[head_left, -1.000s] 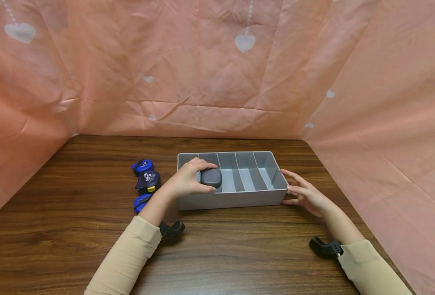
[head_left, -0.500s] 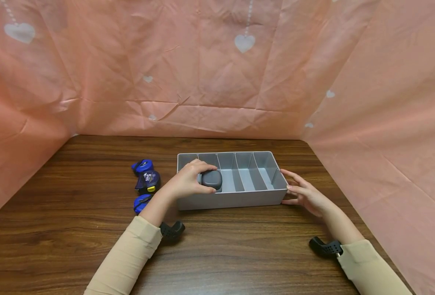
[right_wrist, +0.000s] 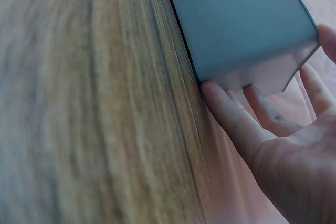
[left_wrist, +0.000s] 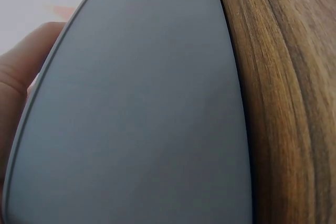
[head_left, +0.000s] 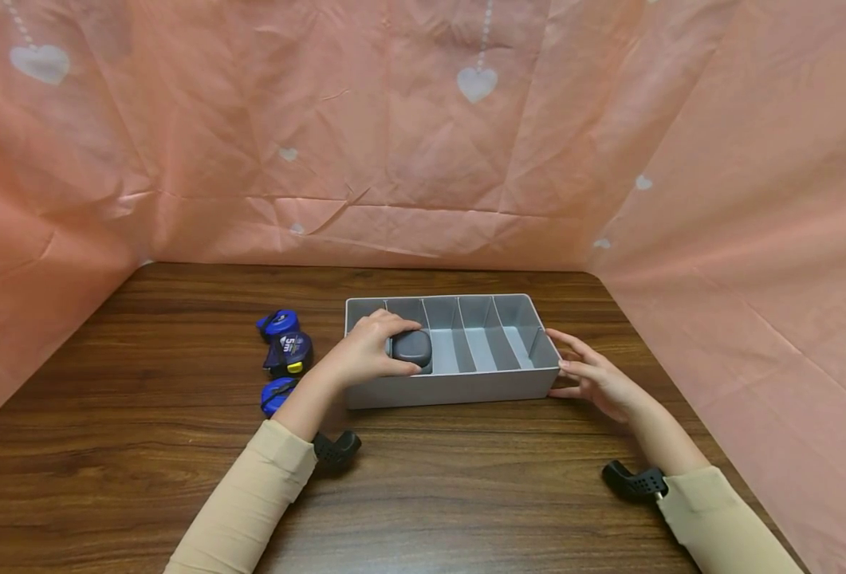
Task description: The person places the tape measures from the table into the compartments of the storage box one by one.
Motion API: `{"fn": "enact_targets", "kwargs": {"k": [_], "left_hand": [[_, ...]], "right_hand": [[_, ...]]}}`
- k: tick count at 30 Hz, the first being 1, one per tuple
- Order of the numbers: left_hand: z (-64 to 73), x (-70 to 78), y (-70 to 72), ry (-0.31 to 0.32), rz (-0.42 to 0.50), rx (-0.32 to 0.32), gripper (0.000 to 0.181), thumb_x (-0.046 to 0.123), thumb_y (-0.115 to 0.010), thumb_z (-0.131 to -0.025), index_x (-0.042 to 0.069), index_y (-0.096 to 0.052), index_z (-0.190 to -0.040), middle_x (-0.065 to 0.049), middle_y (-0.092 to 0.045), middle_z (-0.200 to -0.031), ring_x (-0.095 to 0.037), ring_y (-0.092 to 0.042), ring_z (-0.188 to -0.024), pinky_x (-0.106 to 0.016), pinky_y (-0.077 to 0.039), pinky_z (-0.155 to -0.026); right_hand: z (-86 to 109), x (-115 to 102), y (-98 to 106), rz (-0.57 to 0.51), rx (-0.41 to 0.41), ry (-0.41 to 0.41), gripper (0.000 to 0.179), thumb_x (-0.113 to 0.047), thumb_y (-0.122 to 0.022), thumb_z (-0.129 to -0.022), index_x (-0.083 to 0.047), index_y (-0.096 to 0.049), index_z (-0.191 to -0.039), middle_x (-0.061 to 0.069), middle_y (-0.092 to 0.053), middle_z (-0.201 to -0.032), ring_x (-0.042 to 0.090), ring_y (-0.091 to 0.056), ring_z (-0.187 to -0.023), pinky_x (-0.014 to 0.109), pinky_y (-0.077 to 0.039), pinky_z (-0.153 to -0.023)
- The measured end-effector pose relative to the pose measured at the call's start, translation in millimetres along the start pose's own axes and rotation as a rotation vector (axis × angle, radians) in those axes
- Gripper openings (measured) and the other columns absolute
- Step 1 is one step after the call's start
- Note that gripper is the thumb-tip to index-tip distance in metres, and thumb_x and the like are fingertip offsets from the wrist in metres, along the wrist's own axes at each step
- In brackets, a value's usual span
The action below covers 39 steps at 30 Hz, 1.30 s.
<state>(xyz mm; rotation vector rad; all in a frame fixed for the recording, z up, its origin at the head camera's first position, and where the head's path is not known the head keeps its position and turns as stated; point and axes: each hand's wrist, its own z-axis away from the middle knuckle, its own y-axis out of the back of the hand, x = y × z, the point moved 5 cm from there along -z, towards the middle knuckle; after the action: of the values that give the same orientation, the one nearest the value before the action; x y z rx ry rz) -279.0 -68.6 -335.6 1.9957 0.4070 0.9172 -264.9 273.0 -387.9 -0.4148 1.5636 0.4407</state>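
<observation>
In the head view a long grey divided box [head_left: 458, 387] stands on the table, split into several narrow compartments. My left hand [head_left: 368, 348] reaches over its front left, with thumb and fingers around a dark grey rounded object [head_left: 411, 348]. That object sits low in a left-hand compartment, its top near the front rim; what kind of thing it is, I cannot tell. At the box's right end my right hand [head_left: 598, 381] rests extended fingers against the outer wall. The left wrist view is mostly filled by the box's front wall [left_wrist: 142, 98], hiding the held object.
Left of the box several tape measures lie in a column: a blue one [head_left: 279, 323] at the back, a dark one marked 5m [head_left: 289, 351] with a yellow button, and a blue one [head_left: 275, 394] partly behind the left forearm. A pink curtain [head_left: 423, 159] surrounds the wooden table [head_left: 480, 478].
The dark grey object sits very slightly lower in the compartment than a second ago, with the left fingers staying around it. The right hand and the box have kept their places.
</observation>
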Motion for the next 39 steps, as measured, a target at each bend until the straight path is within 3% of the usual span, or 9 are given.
{"fn": "enact_targets", "kwargs": {"k": [13,26,39], "left_hand": [[-1.9,1.6,-4.7,-0.027,-0.112,-0.043,0.065,0.034,-0.086,-0.071,0.007,-0.064,-0.125,-0.005,-0.065,-0.114,-0.022,-0.052,-0.108,-0.044,-0.036,-0.086],[-2.4,0.8,-6.4,-0.015,-0.118,-0.076,0.063,0.032,-0.084,-0.073,0.006,-0.063,-0.126,-0.006,-0.066,-0.116,-0.022,-0.053,-0.11,-0.046,-0.033,-0.092],[-0.3,0.2,-8.4,0.025,-0.065,-0.144,0.058,0.03,-0.082,-0.077,0.007,-0.063,-0.127,-0.005,-0.065,-0.116,-0.02,-0.053,-0.107,-0.046,-0.028,-0.092]], "right_hand": [[0.5,-1.2,0.4,0.005,-0.001,-0.007,0.057,-0.01,-0.041,-0.102,-0.016,-0.018,-0.154,0.026,-0.016,-0.143,0.016,-0.054,-0.112,0.046,-0.047,-0.087],[0.9,-0.9,0.6,0.004,-0.001,-0.005,0.057,-0.011,-0.041,-0.102,-0.016,-0.018,-0.154,0.025,-0.014,-0.146,0.017,-0.053,-0.114,0.046,-0.047,-0.087],[1.3,-0.9,0.8,0.009,-0.005,-0.008,0.057,-0.011,-0.041,-0.102,-0.017,-0.018,-0.154,0.021,-0.009,-0.149,0.015,-0.053,-0.114,0.045,-0.047,-0.087]]}}
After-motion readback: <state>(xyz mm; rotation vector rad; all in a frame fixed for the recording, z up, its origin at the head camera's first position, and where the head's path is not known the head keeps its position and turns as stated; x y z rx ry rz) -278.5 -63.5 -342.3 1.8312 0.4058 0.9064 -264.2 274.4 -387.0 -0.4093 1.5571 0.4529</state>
